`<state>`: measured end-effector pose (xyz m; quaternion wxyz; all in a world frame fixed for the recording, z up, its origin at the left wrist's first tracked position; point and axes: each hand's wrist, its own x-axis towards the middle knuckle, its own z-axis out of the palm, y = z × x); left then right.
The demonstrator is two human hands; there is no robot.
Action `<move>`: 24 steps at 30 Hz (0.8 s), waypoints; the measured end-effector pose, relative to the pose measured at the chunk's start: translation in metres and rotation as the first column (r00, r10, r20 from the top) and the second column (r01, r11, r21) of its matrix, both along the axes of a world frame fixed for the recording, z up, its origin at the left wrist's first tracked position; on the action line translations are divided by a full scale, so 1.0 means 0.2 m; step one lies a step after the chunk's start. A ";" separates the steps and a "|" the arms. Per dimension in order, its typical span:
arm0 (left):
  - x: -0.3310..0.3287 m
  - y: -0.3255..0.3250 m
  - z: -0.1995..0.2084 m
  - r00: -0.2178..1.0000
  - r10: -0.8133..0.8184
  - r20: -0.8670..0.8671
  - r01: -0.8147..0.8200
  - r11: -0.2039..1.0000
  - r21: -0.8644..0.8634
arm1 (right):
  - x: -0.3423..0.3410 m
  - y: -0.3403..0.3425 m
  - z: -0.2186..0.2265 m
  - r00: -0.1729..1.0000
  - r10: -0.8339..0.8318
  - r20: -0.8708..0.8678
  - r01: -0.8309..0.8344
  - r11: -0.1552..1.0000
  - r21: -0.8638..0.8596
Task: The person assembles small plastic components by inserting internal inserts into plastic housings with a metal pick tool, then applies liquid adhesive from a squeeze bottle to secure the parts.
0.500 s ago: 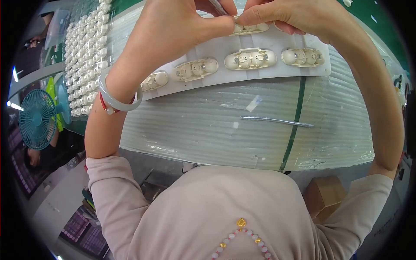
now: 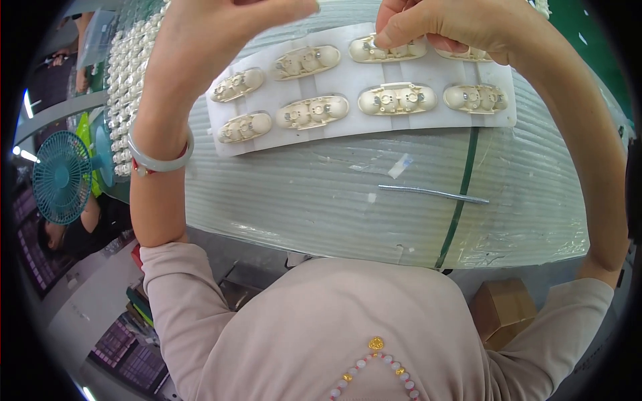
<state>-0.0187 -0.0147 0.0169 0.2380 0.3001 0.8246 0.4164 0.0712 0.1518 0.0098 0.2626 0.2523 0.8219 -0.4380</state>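
Note:
Cream oval plastic housings lie in two rows on a white plastic tray, with small grey metal bits inside them. My right hand is over the back row, thumb and forefinger pinched together at the left part of one back-row housing. Whatever small thing they grip is hidden. My left hand is raised at the top left, above the tray's far left end and apart from the housings. Its thumb sticks out to the right, and the other fingers are cut off by the upper edge.
A silver rod, perhaps a coil, lies on the plastic-wrapped table. A scrap of clear tape lies near it. Many cream parts stand in rows at the left, by a teal fan. A cardboard box is below.
My left hand has drawn away to the left from the back-row housing, and the thin grey piece in it has left view. The right hand stays at that housing.

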 end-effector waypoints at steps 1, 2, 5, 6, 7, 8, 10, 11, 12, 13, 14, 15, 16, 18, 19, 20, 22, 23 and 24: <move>-0.03 -0.04 -0.02 1.000 0.002 -0.005 -0.002 1.000 0.001 | -0.02 0.02 -0.02 1.000 -0.001 0.023 0.002 1.000 -0.028; -0.08 -0.10 -0.08 0.990 -0.137 -0.014 0.137 0.991 0.002 | -0.03 0.02 -0.03 0.999 -0.003 0.047 0.005 0.998 -0.056; -0.07 -0.19 -0.12 0.972 -0.234 0.010 0.234 0.972 -0.024 | -0.05 -0.02 0.03 0.995 0.037 0.091 -0.030 0.997 -0.072; -0.04 -0.18 -0.12 0.976 -0.211 0.044 0.213 0.976 -0.036 | -0.05 -0.03 0.04 0.995 0.047 0.089 -0.041 0.997 -0.073; -0.02 -0.18 -0.14 0.981 -0.194 0.021 0.194 0.981 -0.007 | -0.05 -0.04 0.06 0.994 0.060 0.088 -0.056 0.998 -0.039; -0.01 -0.19 -0.14 0.982 -0.185 0.020 0.186 0.983 -0.008 | -0.06 -0.05 0.06 0.993 0.072 0.088 -0.072 0.997 -0.007; 0.00 -0.18 -0.16 0.978 -0.208 -0.011 0.208 0.978 -0.009 | -0.05 -0.01 0.02 0.994 0.101 0.037 -0.101 0.995 -0.003; 0.00 -0.18 -0.16 0.978 -0.209 -0.009 0.209 0.978 -0.007 | -0.05 0.01 0.00 0.991 0.130 -0.016 -0.130 0.992 0.000; 0.00 -0.18 -0.18 0.979 -0.203 -0.003 0.203 0.979 0.016 | -0.06 0.01 -0.02 0.992 0.127 -0.016 -0.127 0.992 -0.001; -0.01 -0.18 -0.19 0.980 -0.197 0.004 0.196 0.980 0.039 | -0.06 0.02 -0.04 0.992 0.123 -0.010 -0.123 0.992 0.002; -0.02 -0.19 -0.20 0.980 -0.200 0.004 0.200 0.979 0.039 | -0.06 0.02 -0.06 0.993 0.118 -0.004 -0.118 0.993 0.005; -0.02 -0.19 -0.20 0.983 -0.182 0.032 0.179 0.981 0.073 | -0.06 0.01 -0.04 0.993 0.119 -0.004 -0.119 0.993 0.005; -0.03 -0.20 -0.21 0.985 -0.165 0.060 0.158 0.982 0.107 | -0.06 -0.01 0.00 0.993 0.121 0.005 -0.121 0.992 0.033; -0.05 -0.22 -0.23 0.985 -0.162 0.058 0.154 0.981 0.120 | -0.06 -0.02 0.02 0.992 0.124 0.015 -0.125 0.990 0.062; -0.06 -0.22 -0.24 0.986 -0.160 0.055 0.151 0.980 0.132 | -0.06 -0.02 0.02 0.991 0.133 0.023 -0.134 0.989 0.057; -0.07 -0.23 -0.24 0.986 -0.158 0.055 0.149 0.980 0.133 | -0.06 -0.02 0.02 0.989 0.142 0.032 -0.144 0.988 0.052; -0.08 -0.25 -0.25 0.969 -0.247 -0.021 0.248 0.959 0.137 | -0.08 -0.02 0.02 0.986 0.161 0.050 -0.163 0.986 0.044; -0.07 -0.25 -0.24 0.970 -0.242 -0.020 0.243 0.961 0.135 | -0.09 -0.02 0.02 0.982 0.178 0.066 -0.180 0.983 0.037; -0.07 -0.25 -0.24 0.964 -0.266 -0.005 0.264 0.955 0.134 | -0.09 -0.03 0.02 0.982 0.178 0.067 -0.180 0.983 0.038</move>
